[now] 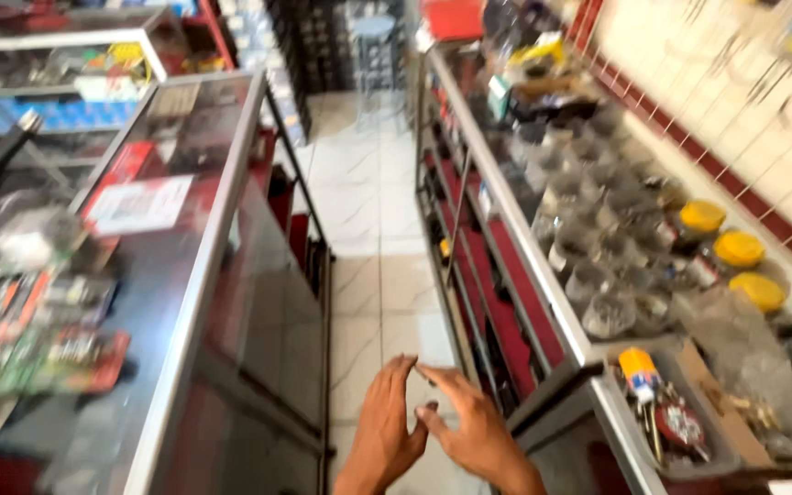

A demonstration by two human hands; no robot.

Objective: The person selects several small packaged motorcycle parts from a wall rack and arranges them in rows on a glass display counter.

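My two hands are low in the middle of the head view, held over the tiled aisle floor. My left hand is raised with its fingers together and bent, the thumb apart. Close beside it, my right hand stretches its fingers toward the left hand's fingertips. A small thin dark piece shows where the fingertips meet. Blur hides which hand has it.
A glass display counter with packets on top runs along the left. On the right, a second counter holds several clear bags of small parts, yellow-lidded jars and a tray of tools. Shelves and a stool stand at the aisle's far end.
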